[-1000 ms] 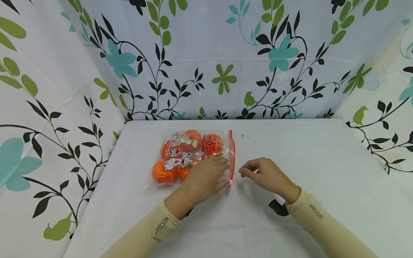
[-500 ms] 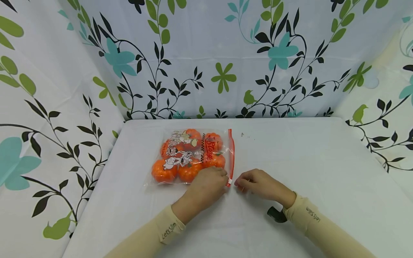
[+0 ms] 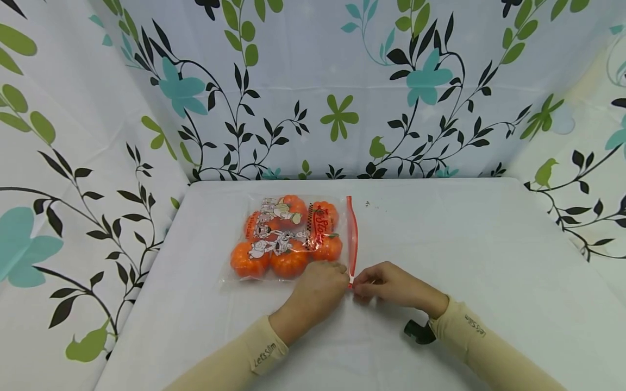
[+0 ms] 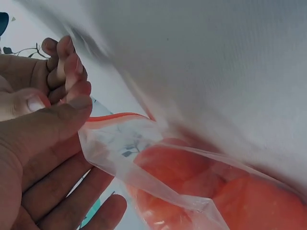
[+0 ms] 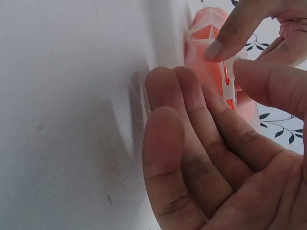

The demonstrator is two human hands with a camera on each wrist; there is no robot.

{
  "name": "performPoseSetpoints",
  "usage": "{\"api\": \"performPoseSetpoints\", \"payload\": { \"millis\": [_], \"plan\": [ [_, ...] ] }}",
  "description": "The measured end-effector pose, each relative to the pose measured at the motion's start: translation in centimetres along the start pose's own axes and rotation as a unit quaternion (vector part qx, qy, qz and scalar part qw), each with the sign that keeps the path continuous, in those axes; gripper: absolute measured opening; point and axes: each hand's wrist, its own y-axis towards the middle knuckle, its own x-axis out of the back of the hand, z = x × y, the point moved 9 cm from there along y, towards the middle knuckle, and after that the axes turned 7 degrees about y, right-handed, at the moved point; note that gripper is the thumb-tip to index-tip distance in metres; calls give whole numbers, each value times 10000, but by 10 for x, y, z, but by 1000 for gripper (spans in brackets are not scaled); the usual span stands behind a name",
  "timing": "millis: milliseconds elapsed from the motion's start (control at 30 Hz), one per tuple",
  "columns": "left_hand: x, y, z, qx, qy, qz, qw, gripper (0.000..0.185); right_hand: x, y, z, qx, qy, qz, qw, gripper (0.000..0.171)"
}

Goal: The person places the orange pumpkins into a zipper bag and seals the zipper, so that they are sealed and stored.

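- Zip bag (image 3: 293,239): clear plastic with printed cartoon figures, lying flat on the white table (image 3: 464,244) at roughly 11 o'clock from the hands, left of the table's centre line.
- Contents: several small orange pumpkins (image 3: 249,259), packed side by side inside the bag.
- Red zip strip (image 3: 352,233): runs along the bag's right edge, from 12 o'clock down to 6 o'clock, ending at the hands.
- White slider (image 5: 229,86): sits at the near end of the strip; the right wrist view shows it between the fingertips.
- Left hand (image 3: 318,293): rests on the bag's near right corner. In the left wrist view its thumb (image 4: 43,129) and fingers pinch the plastic (image 4: 115,153) just beside the strip.
- Right hand (image 3: 391,285): positioned at 3 o'clock from the slider, fingertips touching the left hand's fingertips. Thumb and forefinger are closed on the slider; the remaining fingers are loosely bent.
- Sleeves (image 3: 469,336): beige, with printed lettering at both cuffs.
- Black device (image 3: 414,332): strapped beneath the right wrist, partly hidden.
- Backdrop (image 3: 342,108): white cloth with green, teal and black leaf print, enclosing the table at 9, 12 and 3 o'clock.
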Motion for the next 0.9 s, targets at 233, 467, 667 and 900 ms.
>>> {"api": "performPoseSetpoints", "payload": {
  "millis": [233, 467, 667, 900],
  "plan": [
    [0, -1, -6, -13, 187, -81, 9998, 6, -3, 1, 2, 40, 406, 13, 9992, 25],
    [2, -1, -10, -93, 421, -111, 9990, 16, -4, 3, 1, -22, 750, -23, 9972, 27],
    [8, -1, -12, -183, 673, -510, 9963, 14, -4, 5, -5, -176, 1071, -52, 9941, 31],
    [13, -2, -12, -213, 801, -791, 9934, 23, -4, 7, -5, -213, 1458, -139, 9890, 39]
  ]
}}
